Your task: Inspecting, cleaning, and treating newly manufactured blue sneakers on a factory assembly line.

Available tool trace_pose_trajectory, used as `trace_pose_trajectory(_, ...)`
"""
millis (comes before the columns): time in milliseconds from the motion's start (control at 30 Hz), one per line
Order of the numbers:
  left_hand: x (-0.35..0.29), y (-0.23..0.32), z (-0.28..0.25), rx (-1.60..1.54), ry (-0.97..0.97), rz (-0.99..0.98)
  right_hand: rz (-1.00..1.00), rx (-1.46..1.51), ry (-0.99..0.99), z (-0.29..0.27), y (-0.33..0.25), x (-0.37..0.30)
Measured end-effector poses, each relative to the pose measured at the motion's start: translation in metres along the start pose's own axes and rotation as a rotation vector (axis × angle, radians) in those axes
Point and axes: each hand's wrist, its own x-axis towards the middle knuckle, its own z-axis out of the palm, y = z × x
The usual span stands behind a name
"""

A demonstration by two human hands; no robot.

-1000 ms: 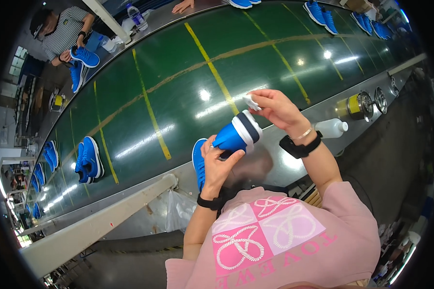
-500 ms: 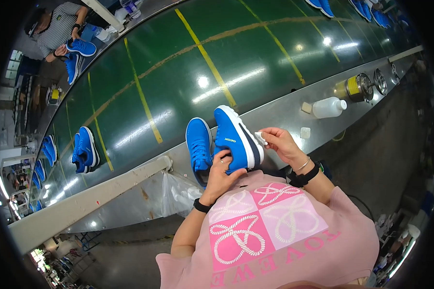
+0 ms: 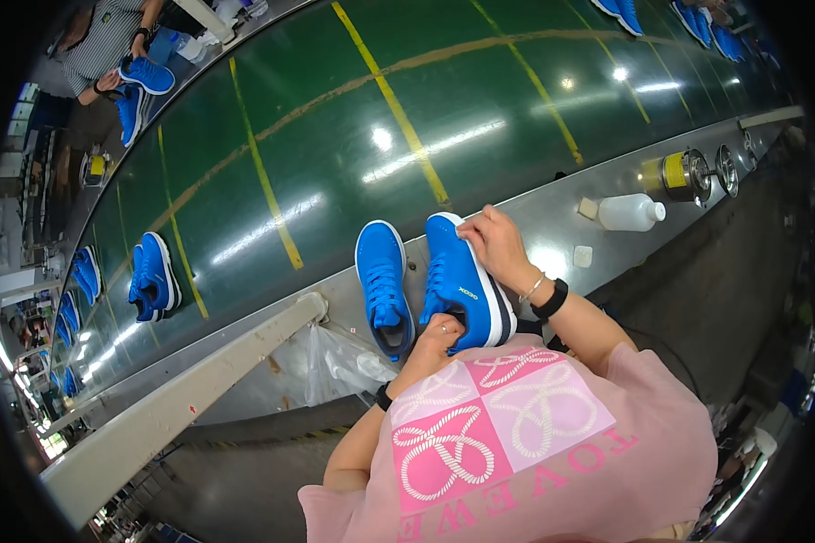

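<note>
Right now gripping one blue shoe (image 3: 462,285) between both hands, tipped on its side at the near edge of the metal desk (image 3: 552,217), white sole facing the person's right and the blue upper facing left; long axis running from the heel by the chest to the toe pointing away toward the green belt (image 3: 335,136); left hand (image 3: 436,337) closed around the heel and collar at the near end, fingers partly tucked behind the shoe; right hand (image 3: 498,249) curled over the toe and sole edge at the far end, wearing a dark watch on the wrist; so both hands at the two ends of the axis, left nearer the body, right farther out; hard to tell whether the shoe touches the desk or hangs just above it. Just to the left, a second blue shoe (image 3: 385,294) lying flat on its sole, parallel to the first, laces up, close beside but not held; left hand the nearer one to it. Farther right along the desk, a white bottle (image 3: 629,213) on its side, well apart; another pair of blue shoes (image 3: 154,276) far off on the belt's left.
</note>
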Motion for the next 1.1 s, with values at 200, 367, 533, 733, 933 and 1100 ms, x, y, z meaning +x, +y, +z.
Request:
trace_pose_trajectory(200,0.006,0.003,-0.004,-0.030,-0.040,-0.011,0.253,0.056,-0.262,0.025,0.022,0.048)
trace_pose_trajectory(367,0.014,0.010,-0.009,-0.019,-0.076,0.014,0.391,0.158,-0.436,0.055,0.043,0.074)
trace_pose_trajectory(533,0.011,0.008,-0.009,0.009,-0.023,0.080,0.348,0.210,-0.522,0.085,0.062,0.081)
trace_pose_trajectory(733,0.028,0.025,-0.020,0.445,0.059,0.235,0.481,0.478,-0.089,0.038,0.095,0.049)
trace_pose_trajectory(933,0.030,0.025,-0.013,0.394,0.056,0.208,0.376,0.159,-0.074,-0.011,0.117,-0.028)
trace_pose_trajectory(1100,0.006,0.022,-0.020,0.441,0.359,0.192,0.328,0.117,-0.132,-0.027,0.113,-0.068)
